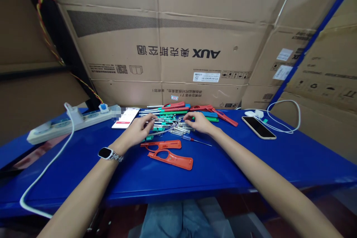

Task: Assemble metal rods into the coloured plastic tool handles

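Observation:
My left hand (141,129), with a watch (106,153) on its wrist, is closed at the left side of a pile of small parts; thin wires show beside its fingertips. My right hand (199,122) has its fingers curled together at the right side of the same pile. What either pinches is too small to make out. Between them lie green plastic pieces (166,118), metal rods and clear tubes (180,130). Nearer me rest two orange lighter-shell halves (174,159), apart from both hands. A screwdriver (192,139) lies right of them.
Behind the pile are several red, blue and green long-handled lighter shells (227,117). A lit phone (125,118) and a power strip (80,122) are at left. Another phone (258,127) and a white cable (298,119) lie right. Cardboard (173,26) walls the blue table (223,171).

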Demonstrator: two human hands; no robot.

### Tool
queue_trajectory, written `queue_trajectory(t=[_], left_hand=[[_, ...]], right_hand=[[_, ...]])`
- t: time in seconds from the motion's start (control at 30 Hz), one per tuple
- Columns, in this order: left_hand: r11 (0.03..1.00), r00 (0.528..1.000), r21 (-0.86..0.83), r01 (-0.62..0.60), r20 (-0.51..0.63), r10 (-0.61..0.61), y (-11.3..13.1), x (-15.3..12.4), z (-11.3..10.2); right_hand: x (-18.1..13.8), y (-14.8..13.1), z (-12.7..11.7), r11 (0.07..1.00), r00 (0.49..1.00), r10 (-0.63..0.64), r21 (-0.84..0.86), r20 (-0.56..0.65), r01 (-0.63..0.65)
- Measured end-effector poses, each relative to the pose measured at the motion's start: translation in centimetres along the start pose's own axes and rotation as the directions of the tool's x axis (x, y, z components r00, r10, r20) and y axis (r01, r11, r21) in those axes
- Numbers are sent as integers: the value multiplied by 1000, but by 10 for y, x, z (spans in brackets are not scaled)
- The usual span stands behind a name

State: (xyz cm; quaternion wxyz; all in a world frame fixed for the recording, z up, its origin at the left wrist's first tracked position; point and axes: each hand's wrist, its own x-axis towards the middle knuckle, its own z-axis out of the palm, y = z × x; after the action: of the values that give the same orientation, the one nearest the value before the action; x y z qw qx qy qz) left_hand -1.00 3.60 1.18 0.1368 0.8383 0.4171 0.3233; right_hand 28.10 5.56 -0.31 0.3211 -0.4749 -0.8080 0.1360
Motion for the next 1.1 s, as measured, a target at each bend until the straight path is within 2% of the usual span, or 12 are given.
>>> queue_trajectory(t=[0.07,0.23,0.5,0.67,0.9,1.1], left_hand=[[1000,1000,-5,8,2,-8,-1,0,0],[1000,999,8,16,31,-16,-3,0,2],[1000,998,5,-3,55,3,-5,-1,6],[1000,999,5,3,45,-3,-1,-1,4],[1000,999,-3,14,32,-14,-1,0,4],[999,999,6,33,35,-33,-1,-1,3]], right_hand=[[0,1,0,999,998,-17,-40,55,19],[19,6,-3,952,997,54,-304,56,-35],[46,5,-1,908,977,105,-420,188,-17],[50,6,2,919,976,99,-395,192,-16],[44,15,1,968,995,43,-249,85,-20],[39,18,4,980,998,43,-194,36,-35]])
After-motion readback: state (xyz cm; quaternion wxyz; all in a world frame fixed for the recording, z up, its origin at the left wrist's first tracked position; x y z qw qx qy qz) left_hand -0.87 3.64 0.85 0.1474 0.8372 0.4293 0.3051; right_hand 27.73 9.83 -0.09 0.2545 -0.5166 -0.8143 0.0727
